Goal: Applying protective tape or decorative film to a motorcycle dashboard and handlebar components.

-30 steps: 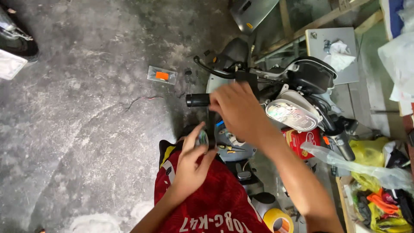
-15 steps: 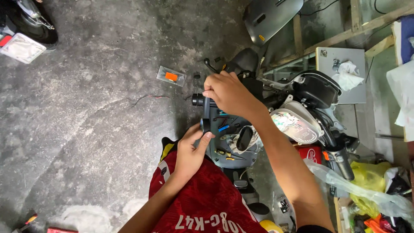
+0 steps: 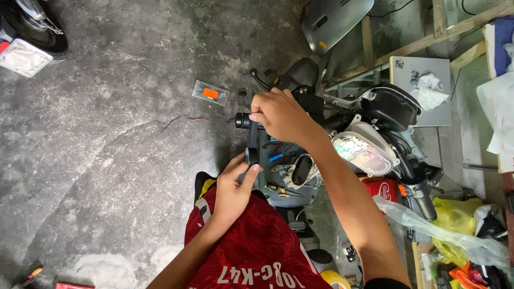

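Note:
I am looking down at a stripped scooter. My right hand [image 3: 281, 115] is wrapped over the left handlebar, just inside its black grip [image 3: 242, 120], whose end sticks out past my fingers. A black lever [image 3: 252, 143] hangs down from the bar below that hand. My left hand [image 3: 233, 187] reaches up from my lap and pinches the lever's lower end between thumb and fingers. I wear a red shirt [image 3: 257, 251]. The joint where the lever meets the bar is hidden under my right hand.
The headlight [image 3: 364, 152] and a black instrument housing [image 3: 393, 104] sit to the right of the bar. Small tools [image 3: 281, 188] lie in the footwell. On the concrete floor are a clear packet with an orange part [image 3: 210, 93], a thin wire [image 3: 179, 119], a grey body panel [image 3: 334, 18] and a tyre [image 3: 40, 29].
The view has shifted, so the scooter sits lower and further right in frame. My left hand has slid up slightly onto the lever's end. My right hand stays on the handlebar.

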